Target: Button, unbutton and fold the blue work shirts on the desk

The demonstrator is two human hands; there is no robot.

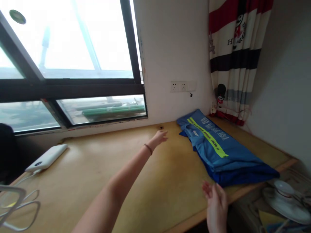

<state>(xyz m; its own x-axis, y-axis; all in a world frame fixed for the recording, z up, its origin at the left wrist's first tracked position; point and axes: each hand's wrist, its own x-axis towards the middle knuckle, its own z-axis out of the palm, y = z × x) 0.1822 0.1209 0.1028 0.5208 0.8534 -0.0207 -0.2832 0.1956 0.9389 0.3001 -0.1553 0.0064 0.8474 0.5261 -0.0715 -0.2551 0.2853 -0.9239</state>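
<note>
A folded blue garment (233,152) lies on the wooden tabletop (136,181), toward its right side. It has a bright yellow-green strip, pale printed characters and a white label near its collar. My left hand (160,137) reaches over the table to the left of the garment's far end, its fingers stretched out and holding nothing. A thin bracelet circles that wrist. By the table's front edge, just short of the garment's near end, my right hand (217,202) is slightly blurred. Its fingers are apart, nothing shows in them, and it appears not to touch the cloth.
A white power bank (47,158) with a cable lies at the table's left. Loops of white cable (20,207) fill the near left corner. Behind are a window (73,87), wall sockets (179,86) and a patterned curtain (236,61). A white round object (286,200) sits lower right.
</note>
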